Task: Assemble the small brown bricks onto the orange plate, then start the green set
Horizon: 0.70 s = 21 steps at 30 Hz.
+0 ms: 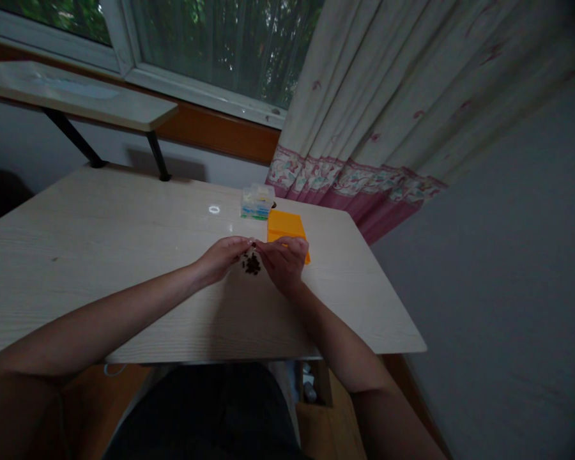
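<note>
Dark clothing (pixel 196 415) covers the person's lap at 6 o'clock, nearest the camera; all clock positions are taken from the meeting fingertips, with 12 toward the window. A wooden compartment (pixel 338 415) stands below desk level at 5 o'clock. The pale desk (pixel 148 319) extends beneath both hands. The left hand (pixel 223 259) enters from 8 o'clock and the right hand (pixel 285 262) from 4 o'clock; the fingers of both bend inward and meet. A small dark piece (pixel 253 245) shows at these fingertips; the exact closure of each hand, and which one has hold of the piece, cannot be told. A cluster of dark pieces (pixel 252 264) is located just beside them at 6 o'clock. An orange item (pixel 286 222), partly hidden by the right hand, lies at 2 o'clock. A clear container (pixel 257 201) stands at 12 o'clock, near the orange item. Farther away are a raised shelf (pixel 76 96) at 10 o'clock, a floral curtain (pixel 364 96) at 1 o'clock and the window (pixel 220 51) at 12 o'clock.
</note>
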Tool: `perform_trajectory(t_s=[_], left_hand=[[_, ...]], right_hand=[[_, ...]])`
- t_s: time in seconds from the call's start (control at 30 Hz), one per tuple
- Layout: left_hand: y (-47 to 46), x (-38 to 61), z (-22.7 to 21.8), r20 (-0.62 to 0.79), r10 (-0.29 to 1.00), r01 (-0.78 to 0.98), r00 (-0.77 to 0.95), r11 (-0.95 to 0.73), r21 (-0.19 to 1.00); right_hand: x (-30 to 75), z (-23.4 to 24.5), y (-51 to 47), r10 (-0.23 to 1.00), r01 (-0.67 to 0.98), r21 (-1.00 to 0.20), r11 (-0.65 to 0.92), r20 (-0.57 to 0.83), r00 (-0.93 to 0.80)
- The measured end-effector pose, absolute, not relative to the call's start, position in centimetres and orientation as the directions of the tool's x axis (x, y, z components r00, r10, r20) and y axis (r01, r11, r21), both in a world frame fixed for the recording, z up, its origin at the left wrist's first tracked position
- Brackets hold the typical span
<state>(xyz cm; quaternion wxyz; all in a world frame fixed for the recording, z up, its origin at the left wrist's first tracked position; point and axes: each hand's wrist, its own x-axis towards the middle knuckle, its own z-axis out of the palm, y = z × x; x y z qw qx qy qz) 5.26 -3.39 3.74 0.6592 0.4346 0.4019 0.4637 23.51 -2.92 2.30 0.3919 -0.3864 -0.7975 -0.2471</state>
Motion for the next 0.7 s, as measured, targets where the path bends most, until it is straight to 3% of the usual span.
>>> perform_trajectory(t_s=[0.5, 0.7], left_hand=[[-3.56, 5.11, 3.62, -0.038, 0.98, -0.233, 0.194, 0.083, 0.969], [-3.35, 4.61, 3.55, 0.094, 0.983, -0.098, 0.157, -0.079, 0.992]], right_hand=[[23.8, 1.88, -2.6, 0.413, 0.785, 0.098, 0.612, 0.807, -0.423], [24.0, 2.14, -2.57, 0.429, 0.783, 0.097, 0.614, 0.792, -0.435]])
